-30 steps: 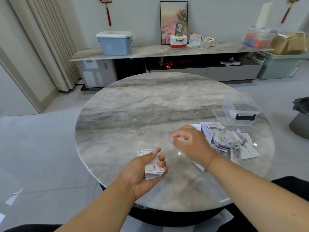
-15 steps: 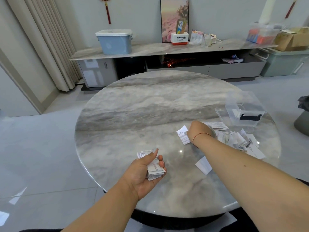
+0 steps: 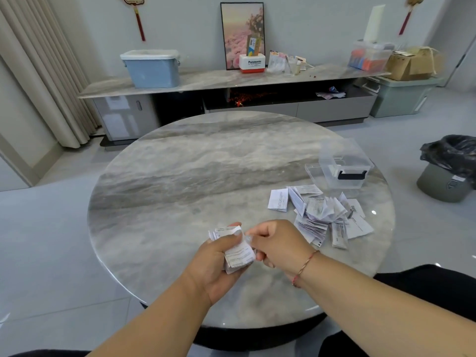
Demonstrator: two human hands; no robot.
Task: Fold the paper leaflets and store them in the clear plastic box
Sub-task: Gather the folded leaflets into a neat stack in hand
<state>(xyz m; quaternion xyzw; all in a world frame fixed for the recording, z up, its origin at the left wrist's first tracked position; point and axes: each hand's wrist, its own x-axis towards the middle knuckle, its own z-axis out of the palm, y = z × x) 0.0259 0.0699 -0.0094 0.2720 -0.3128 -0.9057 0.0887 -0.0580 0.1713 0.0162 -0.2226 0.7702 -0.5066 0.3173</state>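
Bare forearms, no sleeves in view. Thin red string bracelet [image 3: 305, 265] round right wrist, just behind right hand [image 3: 279, 244]. Left hand [image 3: 219, 256] without rings or bands.

round marble table [image 3: 206, 161] in the middle. beyond it, long low cabinet [image 3: 231, 81] against the wall, bearing a blue lidded bin [image 3: 152, 69], a framed flower picture [image 3: 242, 34], a white-and-red panasonic box [image 3: 252, 63] and a cardboard box [image 3: 412, 63]. right of the table, black-bagged waste bin [image 3: 449, 168] on the floor. left, beige curtains [image 3: 43, 73].
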